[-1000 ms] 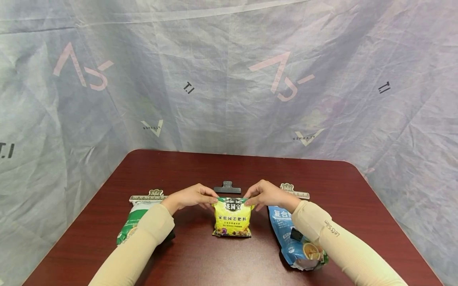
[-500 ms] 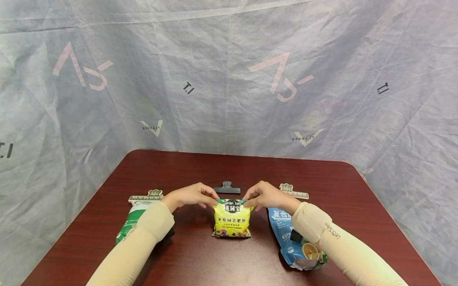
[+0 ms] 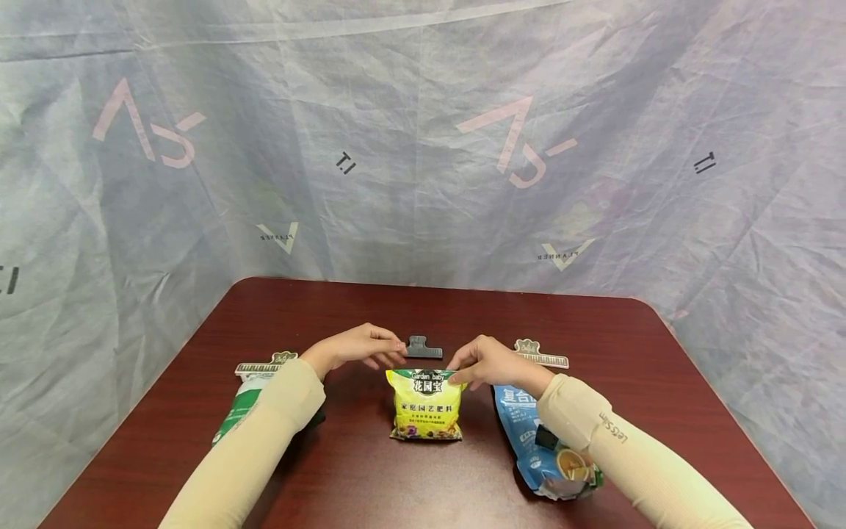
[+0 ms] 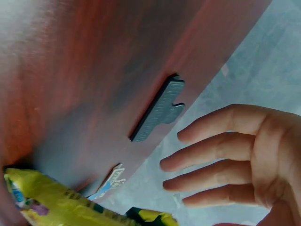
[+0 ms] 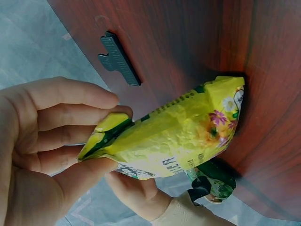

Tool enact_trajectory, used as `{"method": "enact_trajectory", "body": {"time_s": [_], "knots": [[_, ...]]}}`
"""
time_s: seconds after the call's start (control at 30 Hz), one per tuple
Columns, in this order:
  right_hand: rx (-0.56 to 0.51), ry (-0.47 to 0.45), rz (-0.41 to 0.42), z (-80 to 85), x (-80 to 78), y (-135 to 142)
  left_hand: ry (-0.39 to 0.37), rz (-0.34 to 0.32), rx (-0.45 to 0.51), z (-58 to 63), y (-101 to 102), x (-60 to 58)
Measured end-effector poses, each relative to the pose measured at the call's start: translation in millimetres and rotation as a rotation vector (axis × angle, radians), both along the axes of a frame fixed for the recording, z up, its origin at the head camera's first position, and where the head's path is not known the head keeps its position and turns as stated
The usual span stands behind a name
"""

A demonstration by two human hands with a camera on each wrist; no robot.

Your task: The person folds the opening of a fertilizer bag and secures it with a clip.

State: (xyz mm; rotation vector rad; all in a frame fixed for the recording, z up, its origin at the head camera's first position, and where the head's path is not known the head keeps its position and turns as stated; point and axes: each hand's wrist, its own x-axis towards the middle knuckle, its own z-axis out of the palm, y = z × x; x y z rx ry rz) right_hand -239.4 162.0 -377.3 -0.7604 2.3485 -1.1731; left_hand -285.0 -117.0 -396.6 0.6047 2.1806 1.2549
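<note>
A small yellow fertilizer bag (image 3: 426, 409) with a green top edge stands upright on the table. My right hand (image 3: 490, 363) pinches its top right corner between thumb and fingers; the right wrist view shows the folded top edge (image 5: 108, 134) in that grip. Off the bag, my left hand (image 3: 360, 345) hovers just above its top left corner, fingers loosely extended and holding nothing. Behind the bag lies a black clip (image 3: 424, 353), which the left fingertips overlap in the head view. From the left wrist, a gap shows between this clip (image 4: 157, 110) and the spread fingers (image 4: 216, 150).
At left, a green and white bag (image 3: 243, 406) lies partly under the left sleeve, a pale clip (image 3: 258, 369) by its top. To the right lies a blue bag (image 3: 529, 444), with another pale clip (image 3: 545, 360) behind it. A grey cloth (image 3: 410, 184) hangs beyond the table's far edge.
My left hand has let go of the bag's top left corner and risen slightly toward the black clip. The right hand keeps its pinch, and the bag stays in place.
</note>
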Motion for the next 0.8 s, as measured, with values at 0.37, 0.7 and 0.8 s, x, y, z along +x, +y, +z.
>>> {"method": "enact_trajectory", "body": {"time_s": [0.37,0.7,0.8], "knots": [[0.004,0.026,0.013,-2.0,-0.5,0,0.079,0.095,-0.008,0.6,10,-17.4],[-0.003,0.03,0.016,-1.0,0.6,1,0.362,0.076,-0.156,-5.7,23,-34.7],[-0.007,0.027,0.015,-0.6,1.3,1,0.392,0.079,-0.188,-7.9,27,-39.2]]}}
